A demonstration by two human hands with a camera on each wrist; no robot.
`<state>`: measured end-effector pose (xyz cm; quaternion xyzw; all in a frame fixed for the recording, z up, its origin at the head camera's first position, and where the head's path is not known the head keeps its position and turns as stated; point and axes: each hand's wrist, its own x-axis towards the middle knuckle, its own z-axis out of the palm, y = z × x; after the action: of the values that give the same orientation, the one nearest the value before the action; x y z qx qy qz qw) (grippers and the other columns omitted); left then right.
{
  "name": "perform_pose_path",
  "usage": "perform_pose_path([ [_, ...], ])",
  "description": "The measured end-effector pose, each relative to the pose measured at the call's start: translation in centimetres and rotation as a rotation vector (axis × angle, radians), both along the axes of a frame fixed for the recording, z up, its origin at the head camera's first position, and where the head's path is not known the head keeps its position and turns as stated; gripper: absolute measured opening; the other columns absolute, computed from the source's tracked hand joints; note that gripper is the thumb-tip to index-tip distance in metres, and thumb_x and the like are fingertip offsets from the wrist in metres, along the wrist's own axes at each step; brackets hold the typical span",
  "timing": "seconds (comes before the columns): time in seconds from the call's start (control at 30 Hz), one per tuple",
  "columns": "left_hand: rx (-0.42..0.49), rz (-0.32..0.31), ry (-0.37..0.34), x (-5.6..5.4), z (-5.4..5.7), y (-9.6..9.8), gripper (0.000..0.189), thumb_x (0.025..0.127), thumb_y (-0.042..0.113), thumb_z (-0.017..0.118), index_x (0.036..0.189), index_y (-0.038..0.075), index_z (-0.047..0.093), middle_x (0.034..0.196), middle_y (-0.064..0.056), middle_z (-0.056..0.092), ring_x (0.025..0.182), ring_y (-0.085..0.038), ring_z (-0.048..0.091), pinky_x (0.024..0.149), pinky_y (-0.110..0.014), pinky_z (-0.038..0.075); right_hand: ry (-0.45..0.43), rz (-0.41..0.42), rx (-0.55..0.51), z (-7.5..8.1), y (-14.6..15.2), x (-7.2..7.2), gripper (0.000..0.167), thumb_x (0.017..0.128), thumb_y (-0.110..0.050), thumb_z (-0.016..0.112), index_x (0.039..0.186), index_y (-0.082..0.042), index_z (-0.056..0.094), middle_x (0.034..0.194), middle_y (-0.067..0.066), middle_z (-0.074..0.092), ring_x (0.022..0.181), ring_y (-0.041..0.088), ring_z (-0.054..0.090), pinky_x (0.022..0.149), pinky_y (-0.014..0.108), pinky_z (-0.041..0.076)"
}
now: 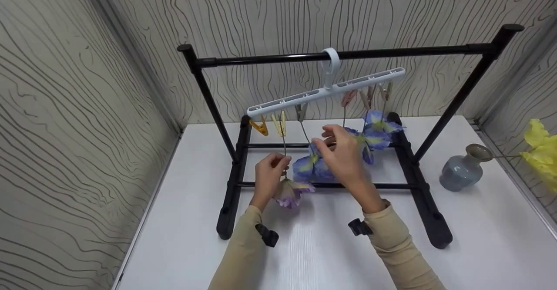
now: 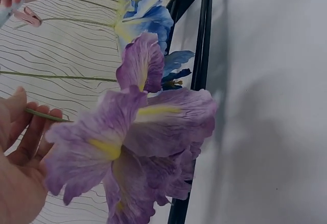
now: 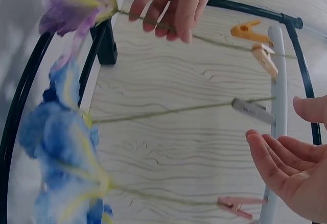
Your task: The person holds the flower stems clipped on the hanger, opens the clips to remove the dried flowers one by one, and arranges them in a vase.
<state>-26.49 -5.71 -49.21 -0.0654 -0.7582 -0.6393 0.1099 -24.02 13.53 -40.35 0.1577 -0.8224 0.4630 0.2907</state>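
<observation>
My left hand (image 1: 267,174) pinches the thin green stem of a purple iris (image 2: 168,119) with a yellow throat. The iris hangs bloom down, its stem in a pale yellow clothespin (image 1: 280,124) near the left end of a white clip hanger (image 1: 287,101). An orange clothespin (image 1: 260,127) beside it holds no stem. My right hand (image 1: 343,155) has thumb and fingers apart with nothing between them, close to a grey clothespin (image 3: 253,110). From that grey clothespin hangs a blue iris (image 1: 304,166); other blue irises (image 1: 376,135) hang farther right from pink and brownish clothespins.
A black rack (image 1: 278,59) carries the hanger by its hook and stands on a white table (image 1: 304,246). To the right is a blue-grey vase (image 1: 462,172) with a yellow flower (image 1: 541,148) leaning out. Patterned wall panels (image 1: 270,15) enclose the back and sides.
</observation>
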Motion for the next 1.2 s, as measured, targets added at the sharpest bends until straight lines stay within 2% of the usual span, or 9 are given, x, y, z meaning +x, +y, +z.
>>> perform_pose_path([
  [0.27,0.020,-0.053,-0.024,0.1,-0.1,-0.4,0.018,0.099,0.018,0.074,0.096,0.000,0.075,0.088,-0.007,0.074,0.084,-0.028,0.073,0.072,-0.035,0.062,0.010,0.091,0.042,0.5,-3.3,-1.3,0.037,0.093,-0.010,0.079,0.120,0.010,0.064,0.099,0.021,0.069,0.088,0.034,0.071,0.072,0.042,0.061],
  [0.33,0.029,-0.071,-0.025,0.2,-0.2,-0.6,0.017,0.099,0.016,0.073,0.096,0.000,0.076,0.088,-0.008,0.074,0.086,-0.033,0.073,0.072,-0.035,0.062,0.012,0.105,0.043,0.7,-3.8,-1.6,0.038,0.092,-0.010,0.080,0.120,0.010,0.064,0.097,0.020,0.070,0.086,0.032,0.071,0.071,0.040,0.061],
  [0.5,0.001,-0.077,0.026,0.3,-0.2,-0.7,0.018,0.099,0.016,0.072,0.095,0.000,0.078,0.086,-0.009,0.075,0.087,-0.039,0.073,0.072,-0.033,0.062,-0.004,0.134,0.011,0.8,-5.1,-2.1,0.039,0.091,-0.012,0.081,0.119,0.010,0.064,0.093,0.019,0.071,0.082,0.031,0.072,0.071,0.042,0.061],
  [0.6,-0.030,-0.090,0.059,0.4,-0.1,-0.8,0.018,0.100,0.015,0.071,0.096,-0.001,0.079,0.089,-0.015,0.075,0.084,-0.034,0.073,0.071,-0.033,0.062,0.004,0.126,0.008,0.9,-5.7,-2.5,0.040,0.091,-0.014,0.082,0.118,0.009,0.064,0.091,0.019,0.071,0.080,0.032,0.072,0.070,0.044,0.061],
  [0.7,-0.033,-0.120,0.050,0.5,-0.2,-0.9,0.018,0.101,0.015,0.069,0.098,-0.001,0.079,0.094,-0.021,0.074,0.083,-0.028,0.073,0.072,-0.034,0.062,0.018,0.102,0.013,0.9,-6.2,-2.8,0.040,0.091,-0.016,0.082,0.117,0.009,0.065,0.088,0.018,0.071,0.078,0.031,0.072,0.068,0.043,0.060],
  [0.9,0.014,-0.182,-0.029,0.8,-0.2,-1.5,0.022,0.104,0.014,0.064,0.105,-0.004,0.077,0.094,-0.020,0.074,0.087,-0.034,0.072,0.075,-0.043,0.063,0.035,0.082,0.032,1.5,-6.9,-3.1,0.035,0.092,-0.016,0.081,0.112,0.008,0.065,0.083,0.016,0.069,0.073,0.030,0.070,0.065,0.043,0.059],
  [1.07,0.022,-0.242,-0.043,0.8,-0.3,-2.0,0.022,0.105,0.022,0.064,0.104,0.003,0.077,0.093,-0.016,0.073,0.086,-0.024,0.072,0.074,-0.037,0.063,0.069,0.068,0.049,1.7,-7.2,-3.4,0.025,0.094,-0.011,0.078,0.106,0.007,0.065,0.075,0.013,0.066,0.065,0.028,0.067,0.058,0.042,0.056],
  [1.2,0.017,-0.256,-0.045,0.9,-0.2,-2.1,0.022,0.104,0.021,0.066,0.102,0.003,0.077,0.090,-0.013,0.073,0.082,-0.021,0.072,0.072,-0.035,0.062,0.102,0.055,0.063,1.6,-7.3,-3.6,0.018,0.094,-0.007,0.075,0.101,0.005,0.064,0.070,0.011,0.063,0.057,0.025,0.061,0.051,0.036,0.048],
])
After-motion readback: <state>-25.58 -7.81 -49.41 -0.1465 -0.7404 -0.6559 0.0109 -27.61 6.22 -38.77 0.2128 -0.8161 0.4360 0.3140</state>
